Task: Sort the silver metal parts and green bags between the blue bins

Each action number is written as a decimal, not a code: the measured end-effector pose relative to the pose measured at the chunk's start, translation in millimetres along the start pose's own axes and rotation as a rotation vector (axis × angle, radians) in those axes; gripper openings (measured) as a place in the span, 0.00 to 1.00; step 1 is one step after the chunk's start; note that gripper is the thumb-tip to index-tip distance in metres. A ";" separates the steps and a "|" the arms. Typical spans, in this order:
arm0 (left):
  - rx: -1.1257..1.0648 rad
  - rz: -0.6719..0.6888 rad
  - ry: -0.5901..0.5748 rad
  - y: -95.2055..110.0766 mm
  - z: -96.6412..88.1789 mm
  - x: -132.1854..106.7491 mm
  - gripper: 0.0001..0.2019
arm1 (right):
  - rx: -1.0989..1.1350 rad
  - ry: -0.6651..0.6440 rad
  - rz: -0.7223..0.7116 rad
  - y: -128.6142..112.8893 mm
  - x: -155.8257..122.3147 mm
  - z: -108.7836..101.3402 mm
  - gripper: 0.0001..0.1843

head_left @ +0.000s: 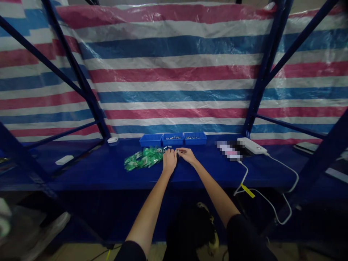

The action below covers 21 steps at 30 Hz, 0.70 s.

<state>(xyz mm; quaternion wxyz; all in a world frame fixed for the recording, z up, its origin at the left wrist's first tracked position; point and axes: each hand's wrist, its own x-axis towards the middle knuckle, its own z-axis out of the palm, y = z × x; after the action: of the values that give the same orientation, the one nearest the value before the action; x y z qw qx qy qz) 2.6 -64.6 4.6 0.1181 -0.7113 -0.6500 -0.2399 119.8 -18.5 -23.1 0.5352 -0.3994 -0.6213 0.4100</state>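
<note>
My left hand rests palm down on the blue table, its fingers curled forward and close together; what they grip is hidden. Beside it on the right, my right hand pinches a small white piece between thumb and fingertips, too small to identify. The two hands nearly meet around this piece. Just left of my left hand lies a heap of green, shiny plastic packets. A few small white and dark pieces lie on the table beyond my fingertips.
Three blue bins stand in a row behind my hands: left, middle and right; the latter two hold small metallic parts. A white power bank and cable lie right. Blue posts flank the table.
</note>
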 end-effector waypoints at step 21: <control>-0.126 -0.057 0.020 -2.0 -2.1 -0.7 0.19 | -0.016 -0.027 0.086 -17.0 -8.3 -3.4 0.19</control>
<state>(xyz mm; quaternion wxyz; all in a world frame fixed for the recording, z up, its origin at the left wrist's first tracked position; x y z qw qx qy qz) 0.2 -65.9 5.7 0.0726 -0.6960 -0.6524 -0.2909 123.0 -31.9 -9.7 0.5055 -0.4246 -0.6139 0.4328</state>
